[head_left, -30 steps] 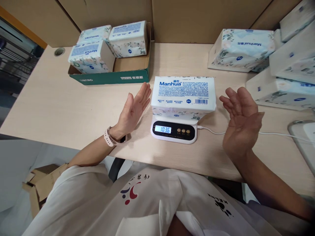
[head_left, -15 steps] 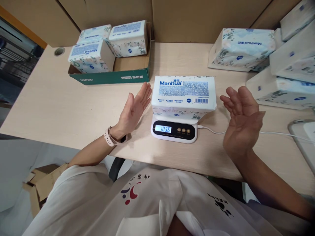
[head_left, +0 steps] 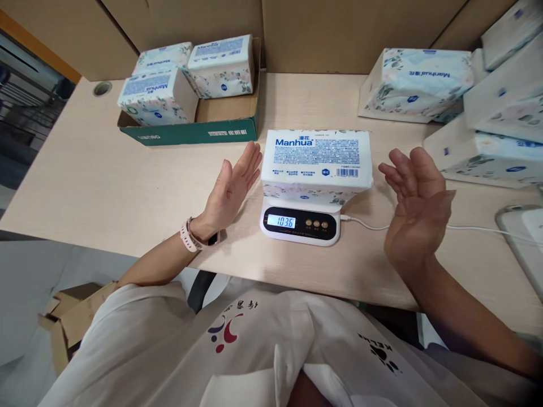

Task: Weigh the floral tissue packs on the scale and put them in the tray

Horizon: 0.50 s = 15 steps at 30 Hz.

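Note:
A white pack of tissues [head_left: 316,161] with blue "Manhua" print rests on a small white digital scale [head_left: 300,225]. The scale's lit display reads 103.6, with round buttons beside it. To the left of the pack, my left hand [head_left: 232,189] is open, its palm turned toward the pack and not touching it. My right hand [head_left: 418,206] is open on the other side, fingers slightly curled, apart from the pack. Neither hand holds anything. The scale's platform is mostly hidden under the pack.
A green cardboard tray [head_left: 195,134] holding 3 tissue packs stands at the back left. Several more tissue packs [head_left: 419,85] are stacked at the right. A white cable [head_left: 369,227] runs rightward from the scale. Brown cardboard [head_left: 365,34] lines the table's back.

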Each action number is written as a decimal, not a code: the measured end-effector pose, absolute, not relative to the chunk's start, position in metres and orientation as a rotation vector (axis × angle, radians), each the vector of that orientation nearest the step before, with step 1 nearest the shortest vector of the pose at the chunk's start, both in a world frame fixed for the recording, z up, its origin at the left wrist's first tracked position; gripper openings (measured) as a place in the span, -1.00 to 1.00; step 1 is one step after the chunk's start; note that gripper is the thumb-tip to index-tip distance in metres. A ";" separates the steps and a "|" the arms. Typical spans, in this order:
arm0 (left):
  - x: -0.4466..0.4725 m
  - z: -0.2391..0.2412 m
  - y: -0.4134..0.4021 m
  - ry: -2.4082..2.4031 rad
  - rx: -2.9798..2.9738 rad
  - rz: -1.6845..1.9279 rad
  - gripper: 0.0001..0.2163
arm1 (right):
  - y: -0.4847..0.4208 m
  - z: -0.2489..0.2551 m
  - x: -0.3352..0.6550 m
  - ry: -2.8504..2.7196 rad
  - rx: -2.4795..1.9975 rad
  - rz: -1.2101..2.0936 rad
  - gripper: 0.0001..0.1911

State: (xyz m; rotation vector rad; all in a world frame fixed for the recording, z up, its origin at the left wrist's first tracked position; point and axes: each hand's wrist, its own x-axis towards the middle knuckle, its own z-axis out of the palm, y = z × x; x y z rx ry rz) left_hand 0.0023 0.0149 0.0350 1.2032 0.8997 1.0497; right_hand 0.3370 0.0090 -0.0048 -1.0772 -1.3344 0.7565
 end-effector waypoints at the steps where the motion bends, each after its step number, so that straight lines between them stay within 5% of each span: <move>1: 0.002 0.035 0.015 0.900 1.205 1.051 -0.08 | 0.009 -0.005 0.337 -1.326 -1.077 0.758 -0.30; 15: 0.004 0.024 0.013 0.861 1.237 1.049 -0.16 | 0.002 -0.012 0.334 -1.405 -1.020 0.990 -0.31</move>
